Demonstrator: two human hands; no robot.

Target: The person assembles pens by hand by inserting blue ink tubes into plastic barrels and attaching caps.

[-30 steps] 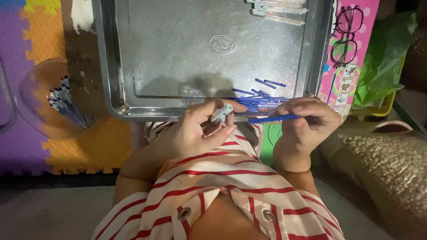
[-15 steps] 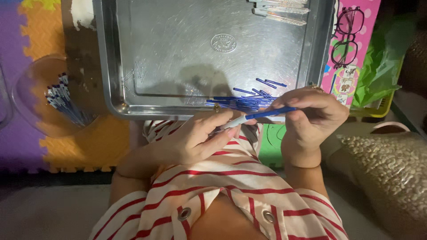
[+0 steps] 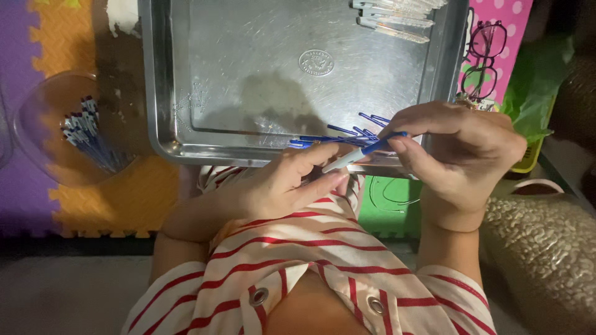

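The person wears a white garment [image 3: 310,273] crossed by thin red stripes, which curve in bands over the lap and knees. Two round metal eyelets [image 3: 259,296] sit low on the striped cloth, one to each side of its middle opening. Above the garment, both forearms are bare, and the left hand [image 3: 282,186] and right hand [image 3: 456,155] carry no gloves.

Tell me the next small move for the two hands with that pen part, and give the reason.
Probably push the blue refill further into the clear pen barrel. The right hand pinches the refill's far end, the left hand steadies the barrel, and most of the blue length looks outside it. Both are lined up over the near rim of the metal tray.
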